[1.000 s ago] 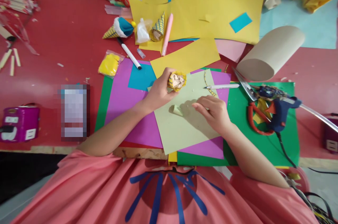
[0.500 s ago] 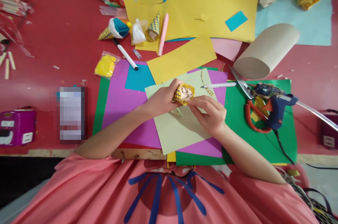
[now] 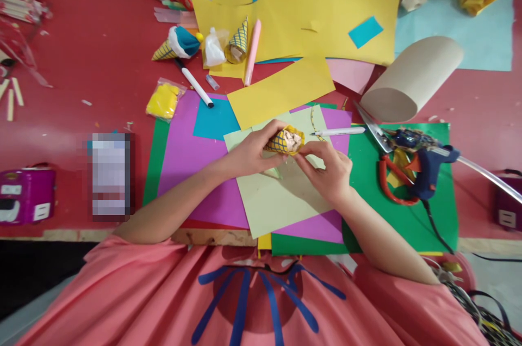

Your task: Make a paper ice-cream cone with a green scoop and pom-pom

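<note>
"Looking down at the pale green paper sheet [image 3: 281,210], what was seen held over it?"

"A small yellow paper cone crossed with blue lines [image 3: 279,142] was held above the sheet's upper part, tipped sideways, its mouth stuffed with crumpled pale paper [image 3: 292,141]."

"How was it gripped?"

"It was grasped around its side by the left hand [image 3: 255,149]. The thumb and forefinger of the right hand [image 3: 331,169] were held close together at the lower rim; whether anything was pinched between them could not be told."

"And what was laid around the sheet?"

"A slim white pen [image 3: 342,131] was laid across its right edge, tip inward. Well to its right, a dark blue glue gun [image 3: 428,172] was set beside orange-red-handled scissors [image 3: 383,180]. Beyond its far right corner, a thick beige cardboard tube [image 3: 416,76] was rested."
</note>
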{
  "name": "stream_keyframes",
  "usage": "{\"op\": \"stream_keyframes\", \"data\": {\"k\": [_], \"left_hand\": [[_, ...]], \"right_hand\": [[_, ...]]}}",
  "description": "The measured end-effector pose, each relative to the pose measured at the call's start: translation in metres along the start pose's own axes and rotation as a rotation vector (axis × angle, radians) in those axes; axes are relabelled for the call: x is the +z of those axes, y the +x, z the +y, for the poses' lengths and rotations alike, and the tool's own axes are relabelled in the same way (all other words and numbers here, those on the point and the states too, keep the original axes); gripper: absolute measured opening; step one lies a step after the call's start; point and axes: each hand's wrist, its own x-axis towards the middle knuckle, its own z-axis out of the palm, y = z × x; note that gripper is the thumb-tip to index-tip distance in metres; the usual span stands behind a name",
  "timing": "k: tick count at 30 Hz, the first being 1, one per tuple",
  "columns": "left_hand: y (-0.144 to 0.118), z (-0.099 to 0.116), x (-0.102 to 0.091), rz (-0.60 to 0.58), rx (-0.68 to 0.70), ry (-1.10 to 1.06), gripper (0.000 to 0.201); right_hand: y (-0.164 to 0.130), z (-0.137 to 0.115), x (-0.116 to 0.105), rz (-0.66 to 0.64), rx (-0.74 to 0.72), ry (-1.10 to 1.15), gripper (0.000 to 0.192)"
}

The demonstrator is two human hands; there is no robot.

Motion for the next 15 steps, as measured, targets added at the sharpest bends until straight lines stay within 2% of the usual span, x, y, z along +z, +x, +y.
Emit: {"op": "stream_keyframes", "data": {"k": [2,4,5,7,9,12,15], "left_hand": [[0.001,-0.005,-0.001,0.076,0.014,0.023,0.036],[0.002,-0.013,-0.002,0.186,0.038,0.037,0.035],[0.002,-0.017,-0.003,0.237,0.053,0.037,0.036],[0.004,-0.024,-0.004,0.306,0.079,0.027,0.040],[0.004,-0.030,-0.005,0.346,0.094,0.029,0.043],[0.004,-0.034,-0.006,0.373,0.120,0.062,0.045],[0.004,-0.035,-0.005,0.356,0.169,0.114,0.044]], "right_hand": [[0.000,-0.002,-0.002,-0.035,0.107,0.040,0.021],[0.001,-0.004,-0.004,-0.164,0.164,0.041,0.018],[0.003,-0.005,-0.005,-0.269,0.151,0.018,0.016],[0.005,-0.009,-0.004,-0.497,0.070,-0.075,0.026],[0.005,-0.012,-0.001,-0.656,-0.001,-0.175,0.033],[0.004,-0.015,0.003,-0.726,-0.034,-0.228,0.022],[0.003,-0.013,0.002,-0.693,-0.013,-0.108,0.015]]}}
